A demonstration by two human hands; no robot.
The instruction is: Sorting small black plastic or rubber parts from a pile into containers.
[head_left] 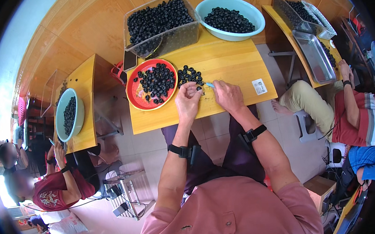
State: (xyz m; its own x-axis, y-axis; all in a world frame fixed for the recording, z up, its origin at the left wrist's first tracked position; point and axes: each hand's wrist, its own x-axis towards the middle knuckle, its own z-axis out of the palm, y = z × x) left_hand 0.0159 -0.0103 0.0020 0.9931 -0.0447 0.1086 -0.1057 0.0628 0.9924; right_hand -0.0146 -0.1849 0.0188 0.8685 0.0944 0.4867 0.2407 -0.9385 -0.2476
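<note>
My left hand (188, 101) pinches a small black ring-shaped part (199, 88) between thumb and fingers, just above the near part of the yellow table (231, 67). Closed around a slim light-blue-handled tool (210, 85), my right hand (229, 97) points it leftward at that part; the working tip is too small to make out. Just beyond my left hand lies a loose cluster of black ring-shaped parts (188, 75). A red round tray (130, 85) to the left holds many more of them. Dark scraps (218, 102) are scattered on the wood beside my hands.
A clear plastic bin (175, 40) and a light-blue basin (256, 19), both full of black parts, stand at the back. A white label (259, 87) lies at right. People work at side tables, left and right; the left one bears another basin (80, 112).
</note>
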